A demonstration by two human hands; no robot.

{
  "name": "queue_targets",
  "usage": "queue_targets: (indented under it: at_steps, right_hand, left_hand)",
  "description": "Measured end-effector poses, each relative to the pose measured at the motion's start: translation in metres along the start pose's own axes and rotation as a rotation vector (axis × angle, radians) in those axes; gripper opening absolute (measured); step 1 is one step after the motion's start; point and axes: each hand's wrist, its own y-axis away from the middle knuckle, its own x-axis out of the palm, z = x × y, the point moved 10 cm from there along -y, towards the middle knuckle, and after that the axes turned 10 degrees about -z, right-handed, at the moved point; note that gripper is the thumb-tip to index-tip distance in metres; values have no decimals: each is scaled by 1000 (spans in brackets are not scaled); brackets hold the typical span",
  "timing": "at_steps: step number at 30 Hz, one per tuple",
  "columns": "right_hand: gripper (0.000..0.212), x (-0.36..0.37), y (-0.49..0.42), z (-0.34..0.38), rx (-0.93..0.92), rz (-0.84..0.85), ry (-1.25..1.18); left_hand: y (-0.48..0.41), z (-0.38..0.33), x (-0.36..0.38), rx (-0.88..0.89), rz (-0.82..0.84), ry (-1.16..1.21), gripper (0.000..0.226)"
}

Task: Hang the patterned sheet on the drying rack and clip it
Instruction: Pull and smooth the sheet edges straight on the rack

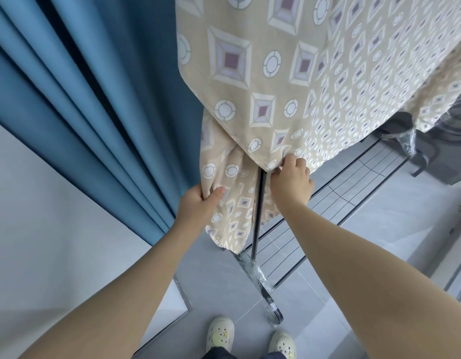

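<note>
At the near end of the drying rack [257, 218], a bunched fold of the patterned sheet [250, 73] is clenched in the left hand [198, 203] and its hem is pinched by the right hand [292, 177]. With no clip seen, the sheet is judged liable to be dragged off by an uneven pull. It is draped over the top, long axis running away rightward along the rack, edges hanging floorward.

Both my hands on the patterned sheet [250, 81]

My left hand [201, 203] grips a bunched fold; my right hand [292, 177] pinches the hem beside the drying rack [257, 216] pole.
</note>
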Motion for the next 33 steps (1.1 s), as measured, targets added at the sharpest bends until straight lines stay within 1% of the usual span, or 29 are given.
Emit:
queue_targets:
  at_steps: [2,4,6,8,10,12,14,16,17,21,22,24,26,29,31,33]
  right_hand:
    - [20,0,4,-7,54,-2,-108]
    - [19,-3,11,-26,149,23,-217]
    - [21,-12,19,-51,275,22,-314]
    - [22,-27,24,-75,379,-9,-410]
    - [19,-46,29,-91,424,-37,-472]
    - [16,-62,33,-102,430,-50,-490]
    - [18,-65,40,-108,438,-31,-487]
    - [19,-57,48,-103,443,70,-516]
    - [21,-49,54,-93,433,161,-545]
    - [27,-18,98,-32,318,635,-590]
    - [30,-11,110,-17,291,727,-599]
    - [33,4,130,8,240,857,-656]
    - [32,16,148,29,224,936,-727]
    - [17,26,162,56,166,966,-808]
    - [13,30,166,66,104,957,-797]
    - [19,31,168,76,57,951,-787]
  left_hand:
    - [0,1,-3,12,1,-13,11]
    - [1,4,-3,19,8,-33,7]
    - [2,7,-3,20,6,-42,15]
    - [4,8,-2,19,5,-37,16]
    - [6,6,-1,20,-9,-18,12]
    - [8,3,3,26,-24,-7,7]
    - [12,-3,10,37,-17,8,13]
    - [15,-6,19,33,3,25,17]
    - [17,-7,22,33,11,26,18]
    - [23,-10,22,30,34,45,14]
    - [25,-12,19,33,43,60,12]
    - [28,-12,9,34,42,85,11]
    - [28,-11,-8,42,-8,94,12]
    - [27,-7,-38,45,-103,168,19]
    - [28,-5,-50,16,-81,288,16]
    - [27,-4,-53,35,-3,337,20]
